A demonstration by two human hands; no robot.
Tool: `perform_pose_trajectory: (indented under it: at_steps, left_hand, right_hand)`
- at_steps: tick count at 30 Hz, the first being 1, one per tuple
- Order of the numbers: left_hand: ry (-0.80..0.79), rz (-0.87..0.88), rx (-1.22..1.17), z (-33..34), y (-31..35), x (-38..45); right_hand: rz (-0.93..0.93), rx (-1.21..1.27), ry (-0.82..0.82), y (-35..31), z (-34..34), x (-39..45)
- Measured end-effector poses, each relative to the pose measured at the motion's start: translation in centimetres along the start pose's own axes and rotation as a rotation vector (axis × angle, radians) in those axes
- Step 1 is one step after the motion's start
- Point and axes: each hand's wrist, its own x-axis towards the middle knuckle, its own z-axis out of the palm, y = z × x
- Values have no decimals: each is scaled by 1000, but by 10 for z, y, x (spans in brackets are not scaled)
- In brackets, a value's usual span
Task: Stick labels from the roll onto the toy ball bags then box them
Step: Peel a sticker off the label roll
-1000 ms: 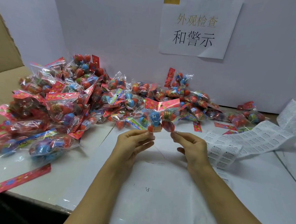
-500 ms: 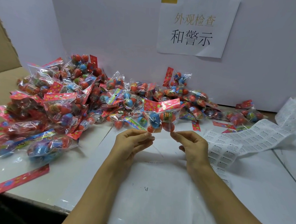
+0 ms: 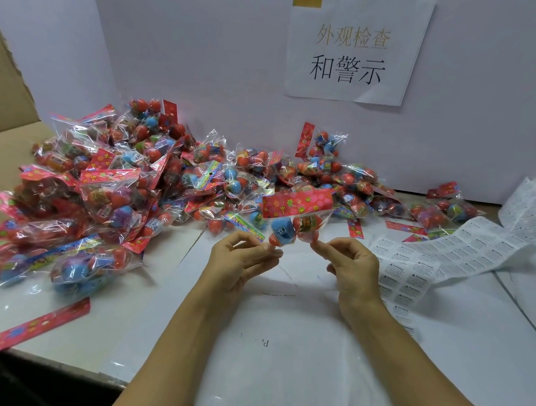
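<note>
The toy ball bag [image 3: 294, 218] is hanging in the air above the near middle of the table [image 3: 284, 343], its red flowered header card uppermost and blue and red balls showing through the clear film. The left hand [image 3: 241, 263] is pinching its lower left corner, and the right hand [image 3: 350, 269] is pinching its lower right corner. To label it well, the film should probably be pulled taut and flat between the two pinches, so that a sticker lies down without creases. The label strip [image 3: 444, 252] is lying unrolled just to the right, printed side up. Bags are sitting in a heap [image 3: 122, 179] to the far left, against the white board [image 3: 206, 60]. A cardboard box flap [image 3: 8, 96] is showing at the far left edge; what is inside it cannot be seen.
</note>
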Motion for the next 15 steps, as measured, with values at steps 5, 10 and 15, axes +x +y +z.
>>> perform_pose_trajectory:
  at_steps: [5, 10, 15]
  left_hand:
    - [110, 70, -100, -8, 2, 4]
    - [156, 105, -111, -1, 0, 4]
    - [171, 136, -88, 0, -1, 4]
  right_hand:
    - [-46, 88, 188, 0, -14, 8]
    - [-71, 65, 147, 1, -11, 6]
    - [-2, -140, -194, 5, -5, 1]
